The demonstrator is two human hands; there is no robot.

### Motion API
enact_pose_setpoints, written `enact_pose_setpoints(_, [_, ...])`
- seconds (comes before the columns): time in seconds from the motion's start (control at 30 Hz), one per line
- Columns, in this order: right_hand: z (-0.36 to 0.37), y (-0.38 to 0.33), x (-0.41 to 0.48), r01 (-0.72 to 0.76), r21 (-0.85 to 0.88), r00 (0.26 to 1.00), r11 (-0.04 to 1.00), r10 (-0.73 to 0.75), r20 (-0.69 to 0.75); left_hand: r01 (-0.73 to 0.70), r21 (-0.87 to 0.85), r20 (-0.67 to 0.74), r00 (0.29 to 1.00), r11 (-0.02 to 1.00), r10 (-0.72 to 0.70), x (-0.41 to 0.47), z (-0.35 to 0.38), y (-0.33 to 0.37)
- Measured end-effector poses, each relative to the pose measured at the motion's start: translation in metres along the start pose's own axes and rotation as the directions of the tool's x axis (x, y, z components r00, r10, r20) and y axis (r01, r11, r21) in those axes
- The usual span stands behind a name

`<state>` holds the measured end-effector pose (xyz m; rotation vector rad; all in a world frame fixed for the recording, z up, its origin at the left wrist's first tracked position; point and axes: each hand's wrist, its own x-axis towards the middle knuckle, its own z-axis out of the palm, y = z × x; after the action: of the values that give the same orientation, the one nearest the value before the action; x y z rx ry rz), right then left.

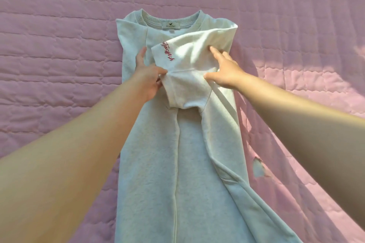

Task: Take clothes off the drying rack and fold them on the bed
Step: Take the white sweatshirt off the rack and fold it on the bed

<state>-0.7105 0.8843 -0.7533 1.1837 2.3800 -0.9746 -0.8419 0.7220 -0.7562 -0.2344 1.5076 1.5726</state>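
A pale grey sweatshirt (154, 163) lies lengthwise on the pink quilted bed (59, 45), collar and label at the far end. Its sides are folded in toward the middle, and a sleeve with red lettering is doubled across the chest. My left hand (147, 77) pinches the edge of that folded sleeve near the lettering, index finger stretched out on the cloth. My right hand (225, 69) rests on the same fold from the right, fingers spread and straight, pressing it down. The drying rack is out of view.
The pink quilt surrounds the garment on all sides. Sunlight and the shadows of my arms fall across its right half. A small torn spot in the quilt (258, 167) lies just right of the sweatshirt.
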Motion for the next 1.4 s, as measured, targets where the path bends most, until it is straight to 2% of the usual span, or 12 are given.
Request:
enact_pose_setpoints(0.13, [0.001,0.002,-0.001,-0.060,-0.166,0.998,0.984,0.059,-0.014,-0.144,0.173,-0.059,0.986,0.974,0.156,0.007,-0.012,0.003])
enact_pose_setpoints(0.27, [0.017,0.014,-0.012,-0.072,-0.049,0.995,0.996,0.068,-0.068,-0.024,0.261,-0.049,0.998,0.965,0.039,-0.002,-0.019,-0.018])
enact_pose_setpoints(0.4, [0.048,0.024,-0.048,-0.065,0.007,0.991,0.998,0.065,-0.118,0.143,0.484,-0.033,0.989,0.863,-0.146,-0.024,-0.015,-0.037])
enact_pose_setpoints(0.5, [0.074,0.028,-0.082,0.003,-0.078,0.958,0.997,-0.025,-0.285,0.148,0.623,-0.167,0.985,0.768,-0.054,-0.029,-0.011,-0.044])
enact_pose_setpoints(0.6, [0.097,0.027,-0.120,0.056,-0.092,0.910,0.994,-0.089,-0.405,0.091,0.550,-0.087,0.995,0.830,-0.052,-0.036,-0.004,-0.047])
enact_pose_setpoints(0.67, [0.108,0.030,-0.141,0.086,0.035,0.943,0.996,-0.070,-0.327,0.085,0.515,-0.017,0.996,0.853,-0.089,-0.043,-0.002,-0.045])
enact_pose_setpoints(0.77, [0.123,0.041,-0.168,-0.033,0.131,0.991,0.991,0.049,-0.121,0.099,0.556,0.049,0.987,0.825,-0.151,-0.042,-0.007,-0.043])
enact_pose_setpoints(0.9, [0.133,0.055,-0.196,-0.153,0.115,0.980,0.981,0.166,-0.111,0.040,0.722,0.083,0.986,0.690,-0.143,-0.040,-0.013,-0.031])
enact_pose_setpoints(1.07, [0.131,0.064,-0.209,-0.259,0.067,0.966,0.964,0.260,-0.005,-0.103,0.619,0.026,0.994,0.779,0.110,-0.042,-0.018,-0.025])
enact_pose_setpoints(1.2, [0.133,0.082,-0.230,-0.286,0.039,0.957,0.957,0.283,0.066,-0.027,0.738,-0.236,0.926,0.674,0.295,-0.060,-0.025,-0.059])
enact_pose_setpoints(1.27, [0.136,0.091,-0.246,-0.311,0.032,0.948,0.950,0.308,0.080,-0.058,0.808,-0.174,0.927,0.586,0.332,-0.087,-0.019,-0.088])
enact_pose_setpoints(1.4, [0.140,0.108,-0.287,-0.328,-0.068,0.940,0.942,0.333,0.077,-0.039,0.840,0.060,0.998,0.542,-0.022,-0.142,0.005,-0.152])
